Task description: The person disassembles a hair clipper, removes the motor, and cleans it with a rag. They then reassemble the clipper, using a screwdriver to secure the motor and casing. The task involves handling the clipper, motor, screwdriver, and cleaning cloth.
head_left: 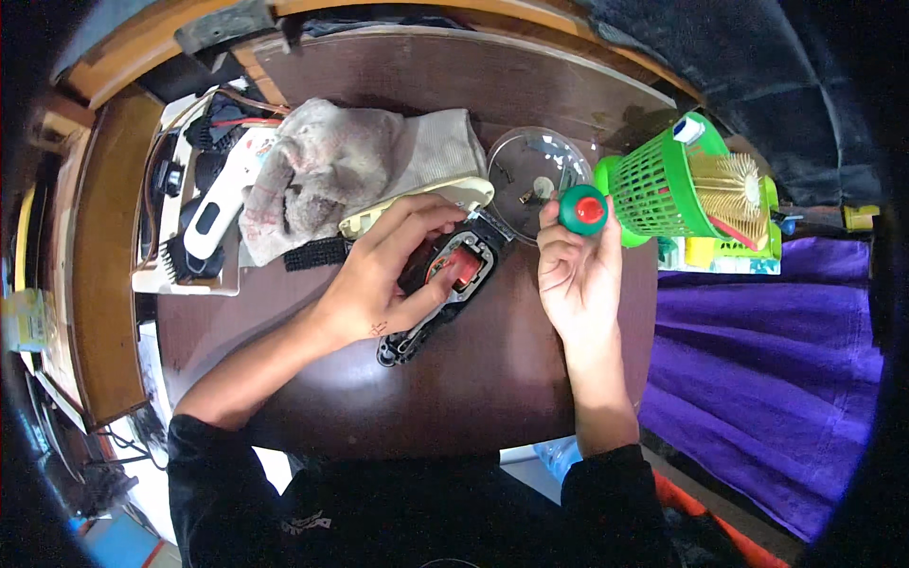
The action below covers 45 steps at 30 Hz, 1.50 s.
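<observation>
An opened hair clipper [461,270] lies aslant on the dark table, its black housing exposing a red coil and a metal blade end. My left hand [383,265] grips it from the left, thumb across the body and fingers curled near the blade. Raised to the right of the clipper, my right hand [579,265] is closed around a screwdriver [583,210] with a green handle and red end cap, seen nearly end-on. Its tip is hard to make out. Behind the hands, a clear round dish [507,156] holds small parts. A cream clipper cover [365,222] rests behind my left hand.
A crumpled grey cloth [331,156] lies at the back left, beside a white tray [204,284] with a white clipper [222,204] and black comb attachments. At right stands a green basket [653,189] with a bristle brush [743,185]. A purple curtain [757,369] hangs beyond.
</observation>
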Available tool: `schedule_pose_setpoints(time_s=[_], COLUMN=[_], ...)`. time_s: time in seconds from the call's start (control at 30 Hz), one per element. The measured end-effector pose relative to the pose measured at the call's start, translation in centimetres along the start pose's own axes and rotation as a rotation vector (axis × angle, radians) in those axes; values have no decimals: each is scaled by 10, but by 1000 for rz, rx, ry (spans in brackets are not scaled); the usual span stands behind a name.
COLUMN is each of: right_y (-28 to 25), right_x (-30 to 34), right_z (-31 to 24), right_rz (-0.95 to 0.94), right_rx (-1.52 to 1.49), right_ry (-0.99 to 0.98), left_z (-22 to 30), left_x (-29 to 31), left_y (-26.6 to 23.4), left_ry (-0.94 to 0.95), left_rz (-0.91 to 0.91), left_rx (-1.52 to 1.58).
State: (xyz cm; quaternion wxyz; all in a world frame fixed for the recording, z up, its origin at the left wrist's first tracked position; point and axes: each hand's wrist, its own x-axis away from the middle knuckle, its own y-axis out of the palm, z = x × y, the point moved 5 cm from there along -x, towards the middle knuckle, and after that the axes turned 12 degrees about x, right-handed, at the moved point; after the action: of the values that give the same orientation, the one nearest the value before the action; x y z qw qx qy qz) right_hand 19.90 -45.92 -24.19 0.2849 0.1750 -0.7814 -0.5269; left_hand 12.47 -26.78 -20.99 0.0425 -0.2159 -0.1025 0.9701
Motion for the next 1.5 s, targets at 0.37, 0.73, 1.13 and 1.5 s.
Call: schedule_pose_setpoints(time_s=[0.37,0.73,1.13,1.5], right_y=[5,4,6,11], right_x=[5,5,5,3], right_z=[-14,-15,-12,-14], right_rz=[-96,-18,-45,-4], right_rx=[-127,-117,-136,-116], right_ry=[11,13,-23,-18], left_z=[6,2,5,9], left_x=[-9,-9,-9,-3], left_y=[7,15,16,15], left_ry=[-123,-197,-155,-115], left_rz=[-173,-225,-212,-213], left_rx=[-244,-291,-291,-316])
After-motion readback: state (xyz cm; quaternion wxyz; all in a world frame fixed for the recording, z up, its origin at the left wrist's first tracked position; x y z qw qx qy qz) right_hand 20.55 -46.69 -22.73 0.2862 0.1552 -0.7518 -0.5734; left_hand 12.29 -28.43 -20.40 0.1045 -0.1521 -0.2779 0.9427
